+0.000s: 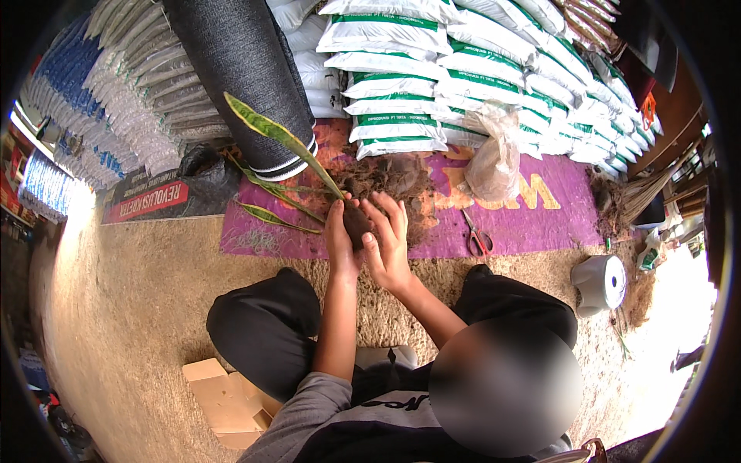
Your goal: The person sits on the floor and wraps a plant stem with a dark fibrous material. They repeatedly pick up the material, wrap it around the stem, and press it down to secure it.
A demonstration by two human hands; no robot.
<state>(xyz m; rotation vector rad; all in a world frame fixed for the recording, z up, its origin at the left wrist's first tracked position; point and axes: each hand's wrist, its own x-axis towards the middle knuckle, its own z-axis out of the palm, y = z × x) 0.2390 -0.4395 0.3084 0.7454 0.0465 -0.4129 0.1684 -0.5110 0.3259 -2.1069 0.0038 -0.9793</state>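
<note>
A snake plant [282, 139] is at the hands, its yellow-edged leaf slanting toward 11 o'clock from a dark root ball [356, 224]. The ball sits between the palms: the left hand [338, 241] cups its 9 o'clock side, and the right hand [390, 245] curls over its 3 o'clock side, fingers slightly parted. The step in hand looks like pressing soil round the base; the next squeeze calls for even, gentle pressure, leaf upright. Loose soil [397, 176] lies at 1 o'clock, red-handled scissors [480, 245] at 3, a translucent plastic bag [494, 163] at 2.
</note>
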